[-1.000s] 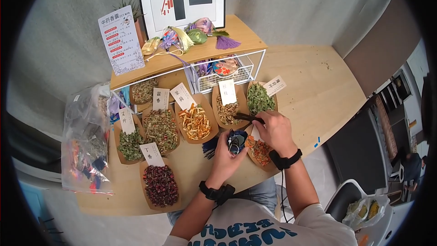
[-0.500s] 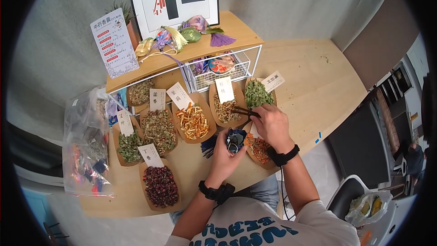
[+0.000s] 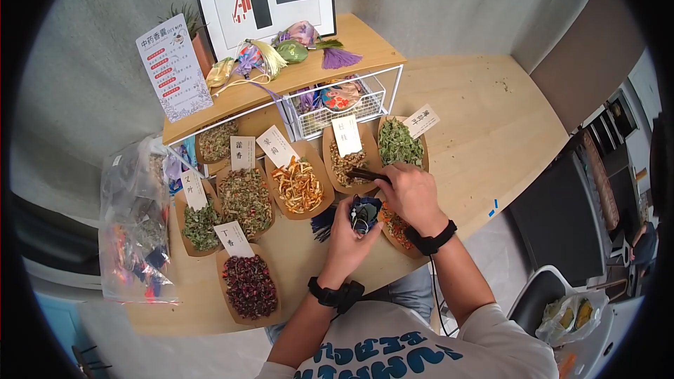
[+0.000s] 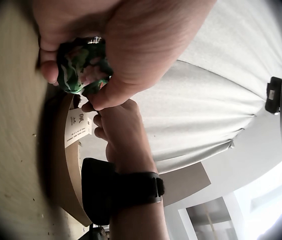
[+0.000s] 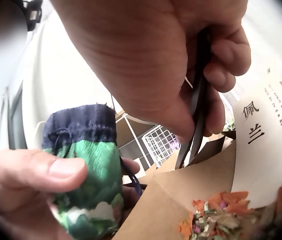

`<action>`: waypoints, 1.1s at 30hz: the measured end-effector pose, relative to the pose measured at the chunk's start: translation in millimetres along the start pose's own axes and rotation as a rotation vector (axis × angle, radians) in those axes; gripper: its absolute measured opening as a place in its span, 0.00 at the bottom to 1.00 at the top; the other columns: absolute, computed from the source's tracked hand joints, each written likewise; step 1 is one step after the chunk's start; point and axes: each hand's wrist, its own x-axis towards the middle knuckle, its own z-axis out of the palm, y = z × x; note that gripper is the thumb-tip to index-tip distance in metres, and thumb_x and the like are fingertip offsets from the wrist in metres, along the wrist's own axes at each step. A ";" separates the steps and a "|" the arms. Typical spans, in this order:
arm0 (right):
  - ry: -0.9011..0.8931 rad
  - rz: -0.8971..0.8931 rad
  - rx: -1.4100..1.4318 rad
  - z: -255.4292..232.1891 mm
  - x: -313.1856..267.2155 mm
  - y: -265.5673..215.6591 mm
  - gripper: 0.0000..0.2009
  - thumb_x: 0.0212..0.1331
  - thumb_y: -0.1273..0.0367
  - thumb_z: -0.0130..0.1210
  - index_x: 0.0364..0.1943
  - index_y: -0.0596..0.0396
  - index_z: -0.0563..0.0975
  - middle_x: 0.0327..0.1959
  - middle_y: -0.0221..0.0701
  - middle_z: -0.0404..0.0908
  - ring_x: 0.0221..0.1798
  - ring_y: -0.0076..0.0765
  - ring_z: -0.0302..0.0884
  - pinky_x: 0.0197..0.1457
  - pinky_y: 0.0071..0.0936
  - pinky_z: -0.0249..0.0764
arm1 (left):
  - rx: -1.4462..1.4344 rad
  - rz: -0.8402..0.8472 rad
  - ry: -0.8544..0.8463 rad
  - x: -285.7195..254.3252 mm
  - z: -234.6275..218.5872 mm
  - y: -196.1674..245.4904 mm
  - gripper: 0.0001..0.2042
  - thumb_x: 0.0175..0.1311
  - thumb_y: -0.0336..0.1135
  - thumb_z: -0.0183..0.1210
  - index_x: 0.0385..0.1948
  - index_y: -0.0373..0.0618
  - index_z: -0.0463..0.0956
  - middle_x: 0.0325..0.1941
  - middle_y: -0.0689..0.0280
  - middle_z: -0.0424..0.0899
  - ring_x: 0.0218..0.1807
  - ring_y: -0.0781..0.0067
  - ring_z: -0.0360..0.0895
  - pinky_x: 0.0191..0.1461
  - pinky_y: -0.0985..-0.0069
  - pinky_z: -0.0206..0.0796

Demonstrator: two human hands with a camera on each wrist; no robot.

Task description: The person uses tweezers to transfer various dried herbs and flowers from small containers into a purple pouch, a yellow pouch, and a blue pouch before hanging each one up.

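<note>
My left hand (image 3: 345, 240) grips a drawstring sachet (image 5: 93, 167), green with a floral pattern and a navy top band; its mouth faces up in the head view. A navy tassel (image 3: 323, 223) lies beside it on the table. My right hand (image 3: 413, 198) holds dark tongs (image 3: 366, 175) between thumb and fingers. Their tips reach over a paper tray of brown chopped herb (image 3: 344, 166), just beyond the sachet. Under my right wrist sits a tray of orange and green dried herb (image 5: 221, 217), partly covered by the hand in the head view.
Several more labelled herb trays stand leftward, including orange strips (image 3: 300, 186) and dark red buds (image 3: 249, 288). Green leaves (image 3: 401, 144) lie at the right. Behind is a wooden shelf (image 3: 379, 49) with sachets and a wire basket (image 3: 337, 116). A plastic bag (image 3: 133, 224) hangs at the left edge.
My right hand has shifted slightly left, the tongs staying over the brown herb. Their prongs, spread apart half a second ago, are now closer together. The left hand keeps the sachet in place.
</note>
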 end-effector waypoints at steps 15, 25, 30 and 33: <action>0.102 -0.057 -0.003 -0.9 3.6 7.0 0.07 0.60 0.70 0.70 0.32 0.56 0.82 0.33 0.39 0.85 0.38 0.52 0.86 0.40 0.47 0.80 | 0.060 0.035 0.037 0.8 -1.6 -10.7 0.35 0.68 0.28 0.74 0.71 0.33 0.62 0.60 0.60 0.80 0.59 0.76 0.80 0.62 0.75 0.75; 0.021 -0.108 0.387 -77.2 -24.3 1.0 0.09 0.55 0.72 0.75 0.38 0.56 0.88 0.30 0.37 0.84 0.33 0.49 0.83 0.38 0.39 0.79 | 0.032 0.045 0.095 0.7 0.5 -7.4 0.35 0.69 0.28 0.74 0.72 0.34 0.62 0.61 0.59 0.81 0.61 0.74 0.81 0.64 0.74 0.75; 0.111 0.033 0.144 -59.2 -11.2 3.1 0.09 0.56 0.69 0.74 0.40 0.54 0.88 0.33 0.38 0.85 0.39 0.50 0.86 0.41 0.44 0.80 | 0.075 0.047 0.075 1.2 -1.4 -12.4 0.34 0.69 0.28 0.73 0.71 0.34 0.63 0.60 0.59 0.81 0.60 0.74 0.81 0.64 0.74 0.75; 0.035 -0.048 0.023 -43.5 -4.4 10.4 0.09 0.56 0.67 0.74 0.39 0.52 0.88 0.34 0.37 0.86 0.41 0.51 0.87 0.43 0.45 0.82 | 0.124 0.096 0.052 2.2 0.6 -8.1 0.33 0.68 0.28 0.73 0.70 0.35 0.63 0.61 0.60 0.81 0.60 0.74 0.81 0.64 0.74 0.75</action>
